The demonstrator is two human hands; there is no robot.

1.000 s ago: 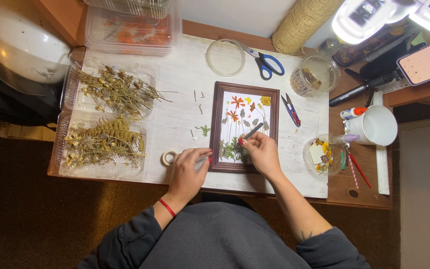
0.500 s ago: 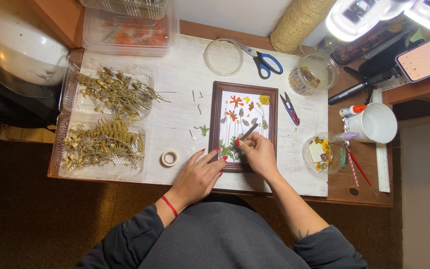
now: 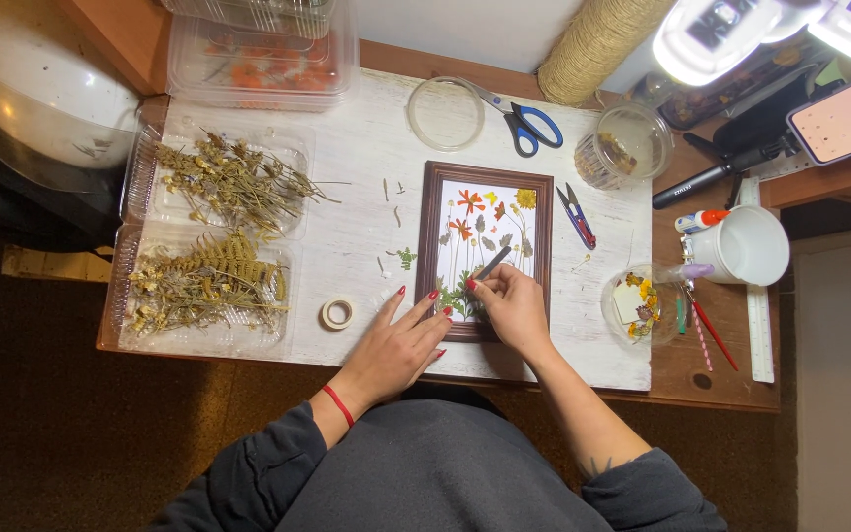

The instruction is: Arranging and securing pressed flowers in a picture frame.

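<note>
The right hand (image 3: pixel 512 307) is hiding the lower flowers in the brown frame (image 3: pixel 429 251), and the picture's top edge is cropping the clear trays (image 3: pixel 258 49).

Left hand (image 3: pixel 401 340) flat, fingers spread, right hand (image 3: pixel 509 305) pinched closed

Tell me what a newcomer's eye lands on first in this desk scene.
First the brown picture frame at the middle of the white tabletop, filled with pressed red and yellow flowers. The right hand holds a dark slim tool over its lower part, while the left hand rests at the frame's lower left corner. To the left lie two clear trays of dried plants, and blue-handled scissors sit above the frame.
</note>
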